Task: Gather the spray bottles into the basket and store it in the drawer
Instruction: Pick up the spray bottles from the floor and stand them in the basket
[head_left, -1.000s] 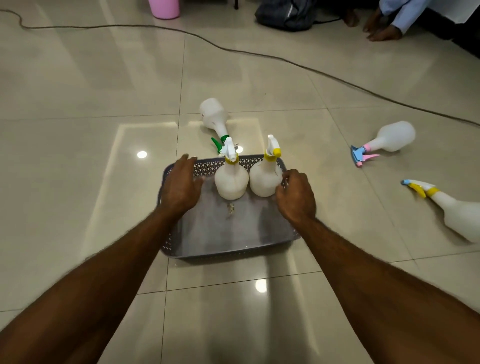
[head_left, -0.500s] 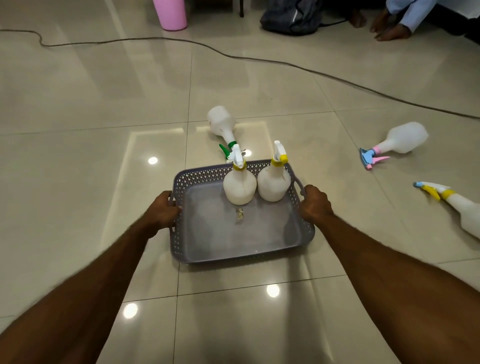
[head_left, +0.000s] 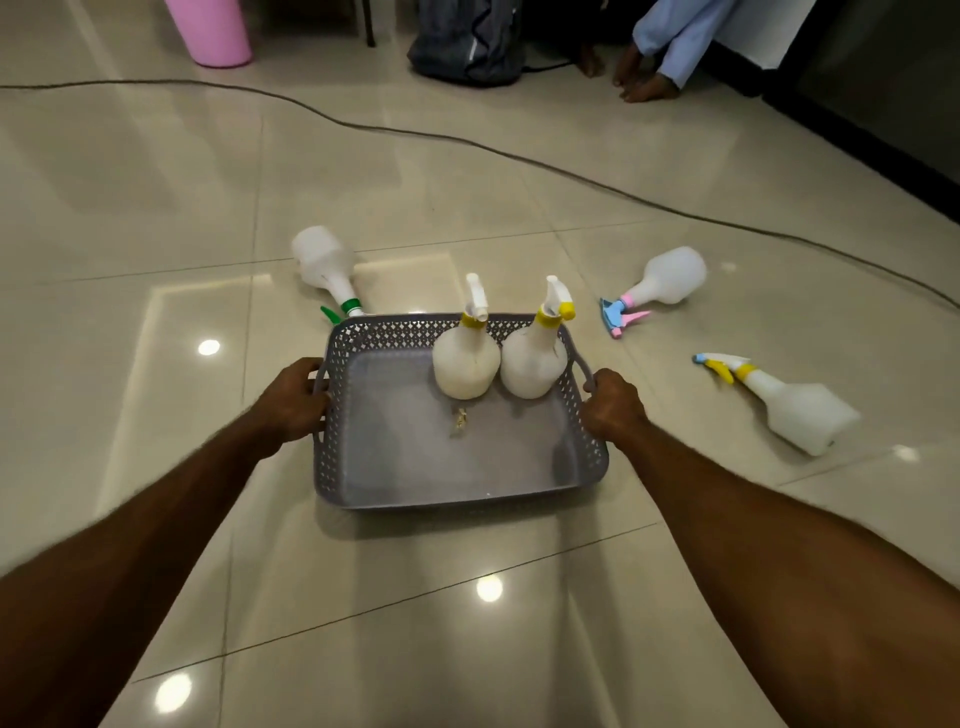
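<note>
A grey perforated basket (head_left: 457, 496) sits on the tiled floor. My left hand (head_left: 293, 400) grips its left handle and my right hand (head_left: 613, 410) grips its right handle. Two white spray bottles with yellow collars stand upright at the basket's far end, one on the left (head_left: 465, 361) and one on the right (head_left: 535, 358). A green-nozzled bottle (head_left: 324, 262) lies on the floor behind the basket's far left corner. To the right lie a pink-and-blue-nozzled bottle (head_left: 667, 275) and a yellow-and-blue-nozzled bottle (head_left: 795, 408).
A dark cable (head_left: 519, 156) runs across the floor beyond the bottles. A pink bin (head_left: 210, 31) and a dark bag (head_left: 467, 44) stand at the far edge. A person's bare feet (head_left: 636, 78) are at the top right. No drawer is in view.
Both hands moved from the basket's inner rim out to its side handles and took hold. The basket with its two upright bottles shifted a little to the right.
</note>
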